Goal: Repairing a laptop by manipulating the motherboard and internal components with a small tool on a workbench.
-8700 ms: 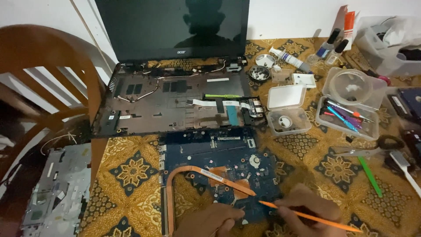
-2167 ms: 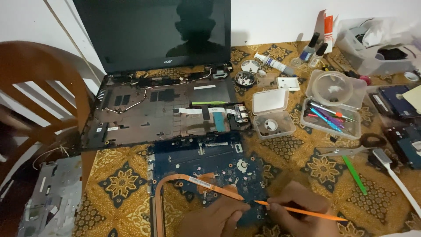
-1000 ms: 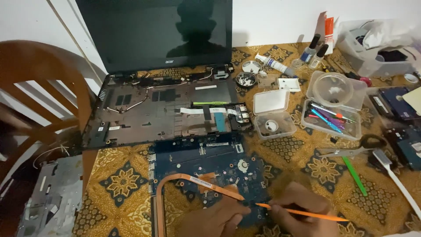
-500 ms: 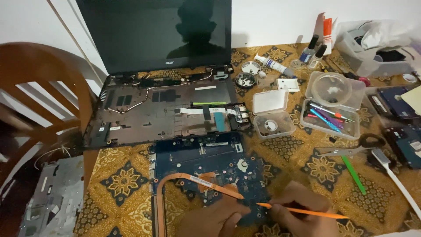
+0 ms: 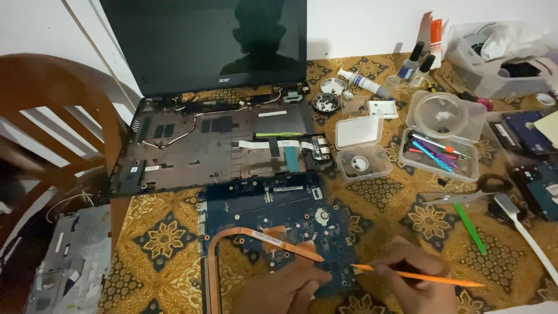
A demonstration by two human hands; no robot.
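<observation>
While my right hand pinches a slim orange plastic pry stick like a pen, fingers pressed together around its shaft, its tip rests on the near right edge of the dark blue laptop motherboard lying on the patterned gold-and-brown tablecloth. My left hand lies on the board's near edge beside the tip, fingers curled and pressed down, gripping nothing I can make out. The curved copper heat pipe sits on the board, so I judge that part not yet freed. The board is already out of the opened black laptop base, which sits just behind it with its cables bare, under the dark screen. Clear plastic boxes of small parts stand to the right.
</observation>
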